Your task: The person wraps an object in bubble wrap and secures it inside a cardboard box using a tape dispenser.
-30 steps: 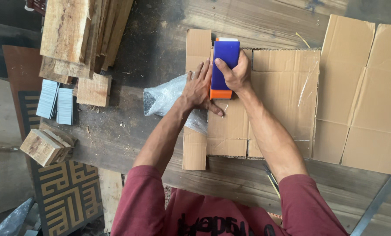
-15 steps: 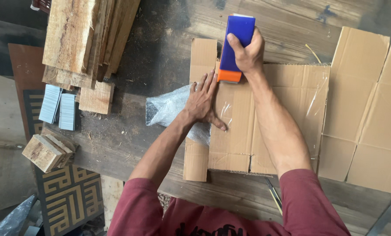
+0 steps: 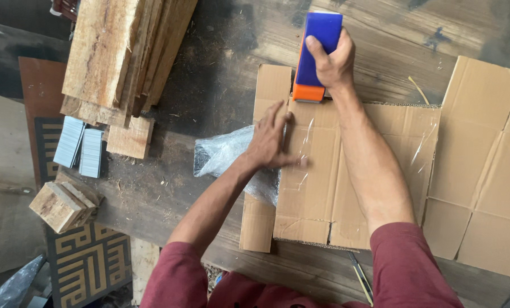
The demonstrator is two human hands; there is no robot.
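Seen from the head camera, the person is working over a flattened cardboard box (image 3: 346, 182) that is lying on a dark wooden workbench (image 3: 220, 85). The right hand (image 3: 332, 60) is wrapping its fingers and thumb tightly around a blue and orange tape dispenser (image 3: 316, 54), which is sitting at the far edge of the cardboard box with its orange end touching the board. The left hand (image 3: 269, 140) is lying flat and open on the left part of the cardboard box, fingers spread, gripping nothing and pressing the board down. A crumpled clear plastic bag (image 3: 223, 154) is poking out from under that hand at the left edge of the cardboard box. Further left of the cardboard box, a stack of rough wooden planks (image 3: 118, 51) is resting, with strips of grey staples (image 3: 81, 148) and small wooden blocks (image 3: 61, 202) beyond.
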